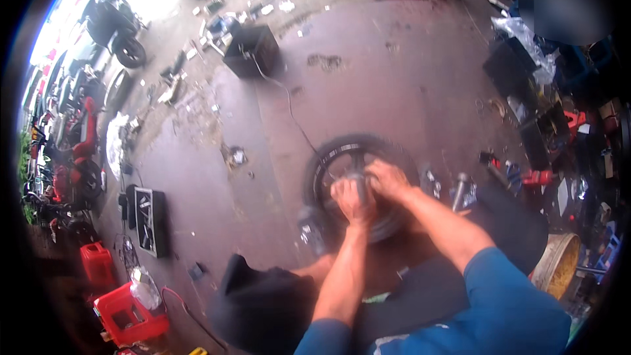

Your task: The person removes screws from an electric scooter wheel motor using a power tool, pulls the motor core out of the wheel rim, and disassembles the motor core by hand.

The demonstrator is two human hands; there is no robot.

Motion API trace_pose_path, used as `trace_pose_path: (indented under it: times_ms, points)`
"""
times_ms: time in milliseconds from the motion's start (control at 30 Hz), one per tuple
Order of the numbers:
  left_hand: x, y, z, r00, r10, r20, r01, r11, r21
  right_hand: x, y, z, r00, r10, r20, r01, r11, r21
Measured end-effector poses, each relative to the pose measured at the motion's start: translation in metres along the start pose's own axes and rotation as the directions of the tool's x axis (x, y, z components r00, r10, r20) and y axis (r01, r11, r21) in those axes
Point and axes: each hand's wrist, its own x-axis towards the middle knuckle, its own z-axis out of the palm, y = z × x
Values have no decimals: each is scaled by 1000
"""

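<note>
- Head view: one wheel [355, 156], on the floor [388, 92] between the person's legs [266, 296], probably placed there so both arms could bear down from above.
- Left hand [355, 202]: fingers bent at a grey piece [361, 187] over the wheel; blur hid whether they grasped it.
- Right hand [389, 181]: fingers curled just beside the left, seemingly to share the effort; whether it gripped anything could not be told.
- Cable [289, 95]: thin, running from a dark box [252, 52] toward the wheel; the box perhaps stood off to leave working space.
- Metal tool [459, 190]: to the right of the wheel, presumably for easy reach.
- Wheel, appearance: black tyre [311, 177], dark spoked rim, pale marks along the curve; lower part hidden by arms, exact tilt unclear.
</note>
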Motion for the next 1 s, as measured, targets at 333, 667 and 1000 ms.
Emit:
trace_pose_path:
  times_ms: [333,667,1000]
  points:
    - [-4,3,-6,996,-18,82,17,1000,16,-5,0,-2,999,-43,-15,44,998,47]
    - [9,-9,-8,995,78,62,-85,989,123,-7,-14,-2,1000,-2,-23,3,999,41]
    - [4,-7,-9,987,124,98,-135,983,122,-9,-9,4,996,61,-63,-57,997,55]
